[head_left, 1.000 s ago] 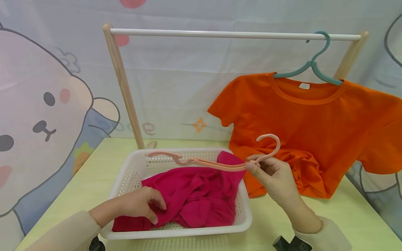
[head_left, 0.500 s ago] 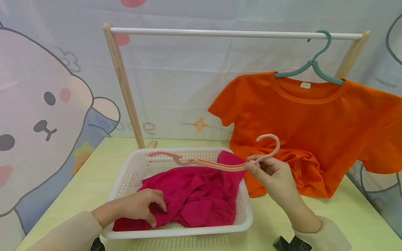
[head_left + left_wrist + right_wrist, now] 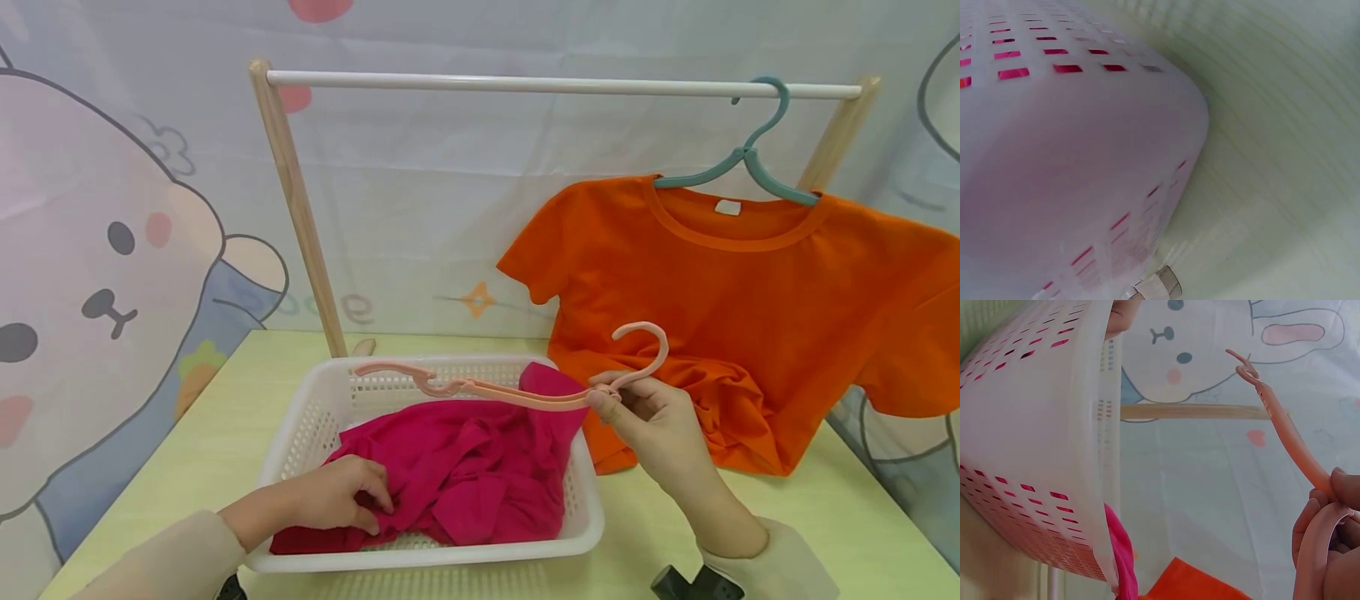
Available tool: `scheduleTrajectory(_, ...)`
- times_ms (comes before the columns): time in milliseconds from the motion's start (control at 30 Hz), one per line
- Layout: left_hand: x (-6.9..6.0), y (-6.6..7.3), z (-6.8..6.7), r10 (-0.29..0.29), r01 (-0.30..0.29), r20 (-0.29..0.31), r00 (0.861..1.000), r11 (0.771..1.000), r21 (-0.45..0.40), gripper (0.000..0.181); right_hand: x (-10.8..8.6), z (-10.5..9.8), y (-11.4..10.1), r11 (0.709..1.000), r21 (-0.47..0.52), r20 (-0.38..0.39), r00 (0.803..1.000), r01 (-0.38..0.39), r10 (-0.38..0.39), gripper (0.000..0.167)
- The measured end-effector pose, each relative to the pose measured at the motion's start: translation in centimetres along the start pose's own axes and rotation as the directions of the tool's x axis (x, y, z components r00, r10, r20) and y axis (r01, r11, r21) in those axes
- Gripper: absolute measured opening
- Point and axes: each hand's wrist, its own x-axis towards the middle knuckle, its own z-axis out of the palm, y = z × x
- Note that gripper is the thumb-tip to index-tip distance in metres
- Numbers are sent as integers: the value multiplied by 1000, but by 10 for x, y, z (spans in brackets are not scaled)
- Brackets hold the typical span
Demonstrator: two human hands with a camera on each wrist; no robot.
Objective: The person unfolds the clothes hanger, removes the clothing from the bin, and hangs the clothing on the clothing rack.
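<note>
My right hand [image 3: 660,425] pinches a pink plastic clothes hanger [image 3: 517,398] near its neck, thumb in front. The hanger lies nearly level above the basket, its hook [image 3: 660,337] curving up at the right. Right-wrist view: the hanger's long arm [image 3: 1291,437] slants away from the gripping fingers [image 3: 1305,528]. My left hand [image 3: 337,496] rests at the left part of a crumpled magenta cloth garment [image 3: 480,475], fingers bent, a gap showing between thumb and fingertips. The garment lies in a white perforated basket [image 3: 420,560]. The left wrist view shows only the basket's outer corner [image 3: 1097,131].
Behind the basket stands a rack with a white rail [image 3: 487,82] and wooden posts [image 3: 296,200]. An orange T-shirt [image 3: 720,292] hangs at its right on a teal hanger [image 3: 776,179], its lower part bunched on the pale yellow table [image 3: 810,508]. A printed cloth backdrop [image 3: 420,208] closes the back.
My left hand has come down slightly onto the magenta garment, its fingertips and thumb a little closer together. The right hand and the pink clothes hanger have stayed in place.
</note>
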Motion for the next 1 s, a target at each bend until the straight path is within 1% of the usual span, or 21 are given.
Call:
scheduleTrajectory(133, -1, 0, -4, 3, -4, -19, 1000, 999, -52, 11, 0, 0, 0, 1000, 2, -1, 1000, 11, -11, 13)
scheduleTrajectory(267, -3, 2, -12, 13, -20, -59, 998, 993, -115, 10, 0, -1, -1, 1000, -6, 2, 1000, 14, -14, 13)
scheduleTrajectory(367, -5, 5, -19, 27, -38, -94, 995, 992, -120, 11, 0, -2, -2, 1000, -16, 3, 1000, 4, -4, 15)
scheduleTrajectory(500, -7, 11, -29, 18, -35, -139, 990, 992, -122, 11, 0, -2, -2, 1000, -10, 6, 1000, -8, 8, 15)
scheduleTrajectory(633, -9, 17, -40, 11, -38, -196, 980, 990, -137, 9, -1, -2, -3, 1000, -7, 10, 1000, -11, 12, 13)
scheduleTrajectory(767, -9, 22, -51, -9, -27, -233, 972, 988, -151, 6, -1, -3, -3, 1000, -19, 12, 1000, -10, 10, 16)
scheduleTrajectory(800, -9, 22, -53, -21, -18, -238, 971, 987, -159, 6, -1, -3, -3, 1000, -24, 13, 1000, -8, 8, 17)
scheduleTrajectory(900, -9, 23, -58, -57, 11, -251, 966, 983, -182, 6, -1, -3, -2, 999, -37, 15, 1000, -7, 8, 19)
scheduleTrajectory(1000, -10, 24, -61, -80, 26, -263, 961, 979, -203, 8, -1, -3, -1, 999, -43, 22, 1000, -10, 11, 23)
